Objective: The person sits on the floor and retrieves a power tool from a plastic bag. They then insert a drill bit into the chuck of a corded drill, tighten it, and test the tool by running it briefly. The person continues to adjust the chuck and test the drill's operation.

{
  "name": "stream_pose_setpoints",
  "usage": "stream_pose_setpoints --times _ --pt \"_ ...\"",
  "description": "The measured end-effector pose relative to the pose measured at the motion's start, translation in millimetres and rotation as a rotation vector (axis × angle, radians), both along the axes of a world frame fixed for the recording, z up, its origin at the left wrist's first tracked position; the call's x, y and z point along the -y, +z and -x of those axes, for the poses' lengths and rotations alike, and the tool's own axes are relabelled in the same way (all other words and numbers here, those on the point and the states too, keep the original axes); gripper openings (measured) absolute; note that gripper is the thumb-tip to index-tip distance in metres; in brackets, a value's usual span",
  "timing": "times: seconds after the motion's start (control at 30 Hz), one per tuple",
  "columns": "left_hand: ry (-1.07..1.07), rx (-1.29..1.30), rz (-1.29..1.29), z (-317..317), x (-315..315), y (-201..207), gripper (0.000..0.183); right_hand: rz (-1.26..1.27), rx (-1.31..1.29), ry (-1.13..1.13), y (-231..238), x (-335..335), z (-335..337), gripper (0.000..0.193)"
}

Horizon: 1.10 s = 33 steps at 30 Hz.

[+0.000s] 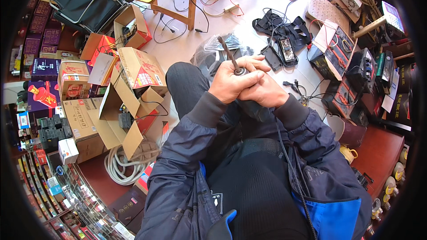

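Above my lap I hold a corded power drill point(255, 112) with its long brown bit point(227, 52) pointing up and away. My left hand point(224, 83) is closed around the front of the drill, near the round metal chuck point(240, 71). My right hand point(266, 90) is also closed on it from the other side, its fingers overlapping the left ones. Most of the drill's body is hidden beneath both hands. A dark cord point(284, 151) runs from it down over my jacket.
Open cardboard boxes point(126, 102) and a coil of pale hose point(120, 166) are at the left. Ahead lie clear plastic wrapping point(213, 46), black straps point(284, 29) and an opened device point(288, 52). Tool boxes point(331, 55) stand at the right; a wooden stand point(192, 2) is farther off.
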<state>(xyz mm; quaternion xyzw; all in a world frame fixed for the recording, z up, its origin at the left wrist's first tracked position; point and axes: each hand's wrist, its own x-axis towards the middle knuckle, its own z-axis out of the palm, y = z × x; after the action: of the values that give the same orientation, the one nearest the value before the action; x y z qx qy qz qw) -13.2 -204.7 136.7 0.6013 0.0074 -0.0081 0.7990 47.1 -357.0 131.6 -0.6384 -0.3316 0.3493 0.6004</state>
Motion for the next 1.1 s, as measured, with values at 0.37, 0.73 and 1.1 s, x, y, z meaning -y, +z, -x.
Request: stream_pose_setpoints --times 0.37,0.73,1.1 --pt "0.295 -0.142 -0.116 14 16 4 0.034 -0.038 0.128 -0.225 -12 -10 11 0.027" --pt "-0.008 0.096 0.024 15 5 -19 0.027 0.003 0.001 0.068 -16 1 4 0.031" --pt "0.227 -0.073 -0.023 19 3 -22 0.042 0.089 -0.278 -0.067 -23 0 -9 0.015"
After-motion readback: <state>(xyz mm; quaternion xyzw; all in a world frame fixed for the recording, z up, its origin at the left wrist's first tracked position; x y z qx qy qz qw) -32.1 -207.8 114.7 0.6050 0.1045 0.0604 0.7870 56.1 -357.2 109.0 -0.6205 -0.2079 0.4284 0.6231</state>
